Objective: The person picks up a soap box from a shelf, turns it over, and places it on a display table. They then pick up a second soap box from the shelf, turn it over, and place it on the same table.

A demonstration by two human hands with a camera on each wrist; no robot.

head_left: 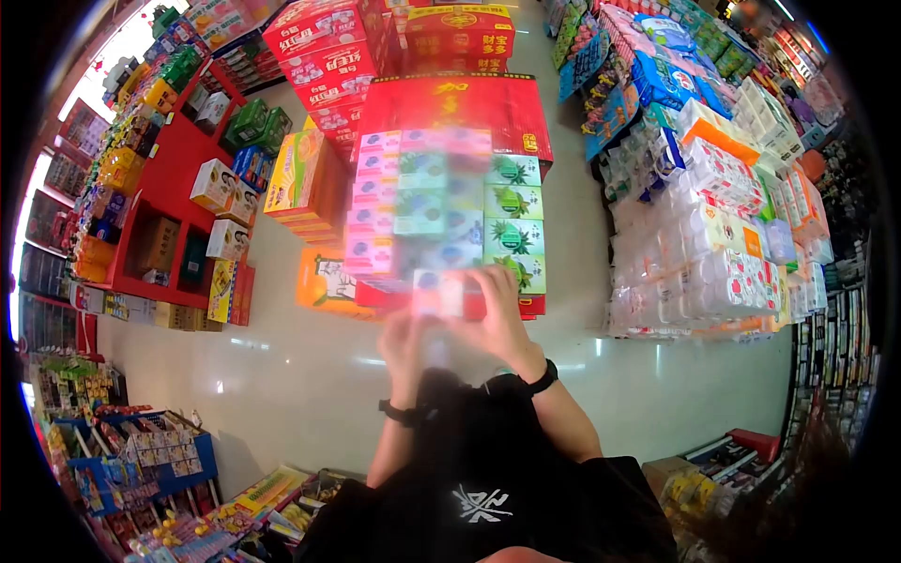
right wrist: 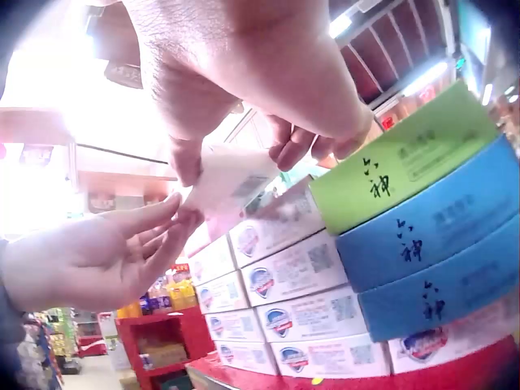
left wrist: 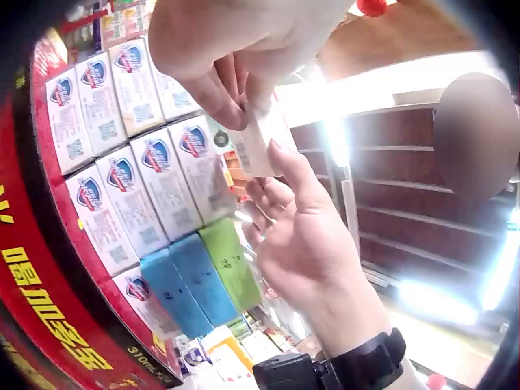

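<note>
Both hands hold one small white box (head_left: 439, 294) in front of the body, over the near edge of the stacked soap boxes (head_left: 373, 202). The left hand (head_left: 404, 349) pinches its near left end; in the left wrist view the thumb of the left hand (left wrist: 313, 244) lies along the box (left wrist: 262, 146). From the other side the right hand (head_left: 497, 314) grips it between thumb and fingers, seen above the box (right wrist: 231, 180) in the right wrist view. Beside them stand white soap boxes (right wrist: 313, 321), with blue boxes (right wrist: 439, 236) and a green box (right wrist: 406, 158) on top.
Red cartons (head_left: 455, 94) stand behind the stack, and an orange-sided carton pile (head_left: 302, 178) is at its left. A red shelf (head_left: 164, 178) is farther left. Packs of tissue (head_left: 694, 244) are piled across the aisle at right. Blue bins (head_left: 192, 455) stand at the lower left.
</note>
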